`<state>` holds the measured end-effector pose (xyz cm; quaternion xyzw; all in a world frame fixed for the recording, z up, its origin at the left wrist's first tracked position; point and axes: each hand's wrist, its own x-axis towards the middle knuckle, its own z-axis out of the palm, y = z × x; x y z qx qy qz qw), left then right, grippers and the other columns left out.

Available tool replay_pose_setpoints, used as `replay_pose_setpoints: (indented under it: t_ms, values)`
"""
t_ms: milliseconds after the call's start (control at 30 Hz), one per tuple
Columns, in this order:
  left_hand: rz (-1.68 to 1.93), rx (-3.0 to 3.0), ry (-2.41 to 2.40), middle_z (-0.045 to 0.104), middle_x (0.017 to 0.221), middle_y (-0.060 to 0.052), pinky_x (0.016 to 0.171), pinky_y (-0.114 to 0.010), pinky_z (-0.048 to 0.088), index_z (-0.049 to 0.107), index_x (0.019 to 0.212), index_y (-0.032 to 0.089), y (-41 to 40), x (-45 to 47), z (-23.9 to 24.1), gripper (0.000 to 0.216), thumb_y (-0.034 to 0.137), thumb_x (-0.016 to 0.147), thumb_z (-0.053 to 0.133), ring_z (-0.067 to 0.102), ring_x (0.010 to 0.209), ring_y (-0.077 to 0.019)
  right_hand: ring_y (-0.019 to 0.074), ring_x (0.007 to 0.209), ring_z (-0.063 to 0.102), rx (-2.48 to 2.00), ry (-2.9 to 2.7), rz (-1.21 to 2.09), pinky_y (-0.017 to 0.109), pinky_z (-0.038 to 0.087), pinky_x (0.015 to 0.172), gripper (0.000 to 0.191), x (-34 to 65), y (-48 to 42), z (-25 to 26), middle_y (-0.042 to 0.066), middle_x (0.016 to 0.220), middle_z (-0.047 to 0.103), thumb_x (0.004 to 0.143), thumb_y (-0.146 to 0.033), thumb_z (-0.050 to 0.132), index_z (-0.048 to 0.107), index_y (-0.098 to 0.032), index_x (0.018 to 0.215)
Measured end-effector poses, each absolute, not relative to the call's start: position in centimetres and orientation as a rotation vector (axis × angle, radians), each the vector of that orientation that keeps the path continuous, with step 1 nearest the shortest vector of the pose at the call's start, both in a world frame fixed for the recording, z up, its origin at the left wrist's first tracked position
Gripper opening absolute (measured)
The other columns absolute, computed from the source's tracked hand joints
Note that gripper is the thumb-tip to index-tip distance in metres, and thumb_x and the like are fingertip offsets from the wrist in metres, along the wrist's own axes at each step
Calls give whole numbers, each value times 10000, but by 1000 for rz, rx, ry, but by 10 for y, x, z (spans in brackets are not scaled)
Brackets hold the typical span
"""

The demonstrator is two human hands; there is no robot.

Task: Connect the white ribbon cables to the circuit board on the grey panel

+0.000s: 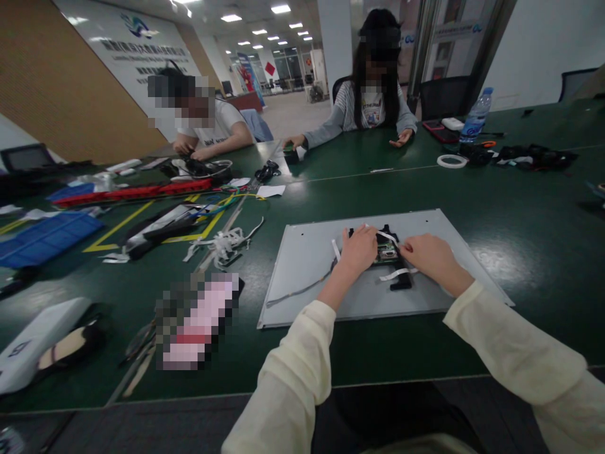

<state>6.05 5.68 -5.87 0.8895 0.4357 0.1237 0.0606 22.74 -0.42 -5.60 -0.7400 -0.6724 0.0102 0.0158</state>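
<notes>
Ribbon (388, 236), flat and white, is pinched by fingers of the right hand (431, 255) beside a green board (384, 250); left hand (358, 250) grip, I cannot tell.

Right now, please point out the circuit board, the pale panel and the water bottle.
Circuit board (388, 253), head view: exposed upper side.
Pale panel (300, 260), head view: bare left part.
Water bottle (475, 118), head view: its middle.

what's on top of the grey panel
A green circuit board, a black frame, white strips and a thin cable. The left hand covers some of this; what lies beneath it can't be seen.
</notes>
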Motion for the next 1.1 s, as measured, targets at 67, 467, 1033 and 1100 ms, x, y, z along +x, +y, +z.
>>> replay_pose_setpoints:
  t_ms: [67,467,1033,1100]
  values:
    - [364,2687,1312,560,1329,-83,1106,-592,204,509,1241,216,57,60,-59,377,161,943,284,388,1341,-211,206,732,618,-2314,-2084,48,273,299,555,458,228,-4,-56,99,786,687,917,-424,341,712,-193,781]
    - [348,2695,1308,431,1457,-35,1132,-591,157,414,1372,251,51,55,-55,433,243,971,250,268,1405,-205,191,709,610,-2315,-2054,61,269,263,542,416,229,-4,-57,80,782,688,906,-389,355,702,-203,770]
    - [139,2645,1145,354,1503,12,1138,-622,56,432,1385,281,54,52,-51,489,379,989,163,196,1426,-250,175,702,599,-2286,-2065,65,277,209,527,417,231,-3,-61,72,766,685,916,-394,349,671,-193,745]
    - [135,2641,1142,343,1509,16,1133,-629,53,420,1393,291,54,51,-50,493,393,988,159,186,1428,-256,179,709,601,-2280,-2069,57,277,209,528,415,231,-3,-61,71,769,687,917,-392,349,671,-195,746]
